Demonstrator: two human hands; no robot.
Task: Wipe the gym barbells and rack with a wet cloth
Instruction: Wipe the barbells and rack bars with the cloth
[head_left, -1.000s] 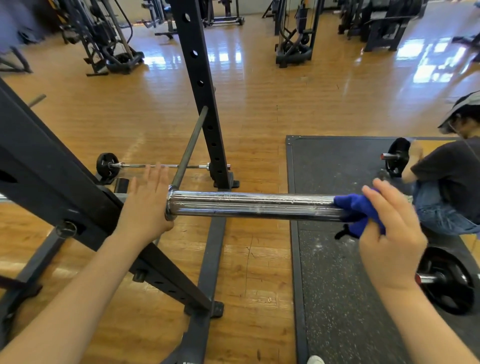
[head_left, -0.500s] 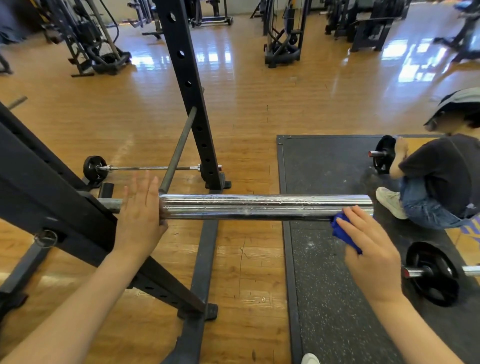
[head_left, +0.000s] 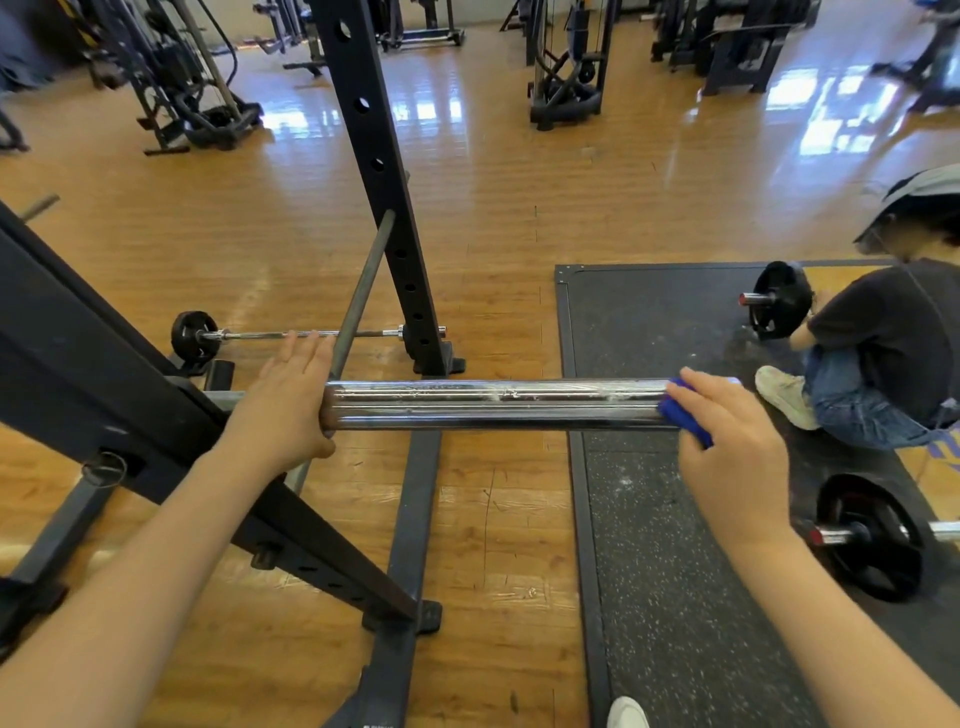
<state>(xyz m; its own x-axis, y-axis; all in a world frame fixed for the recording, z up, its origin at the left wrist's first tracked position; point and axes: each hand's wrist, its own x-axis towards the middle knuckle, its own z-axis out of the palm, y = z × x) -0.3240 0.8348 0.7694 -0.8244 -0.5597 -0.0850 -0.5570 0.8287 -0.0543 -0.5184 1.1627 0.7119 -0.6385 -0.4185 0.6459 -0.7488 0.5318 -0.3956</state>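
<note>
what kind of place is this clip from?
Almost certainly a gym: a black rack holding a chrome barbell, plate-loaded bars on a rubber mat, and weight machines across the wooden floor.

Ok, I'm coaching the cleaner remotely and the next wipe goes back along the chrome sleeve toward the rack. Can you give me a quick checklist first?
1. Blue cloth in contact with the chrome sleeve: ok, pressed at its outer end.
2. Right hand grips the cloth: ok.
3. Left hand steadies the bar: ok, flat against the sleeve's inner collar.
4. Sleeve path free of obstacles: ok.
5. Bar seated in the rack: cannot tell, the hand and the beam hide the support.
6. Seated person apart from the bar end: ok.
</note>
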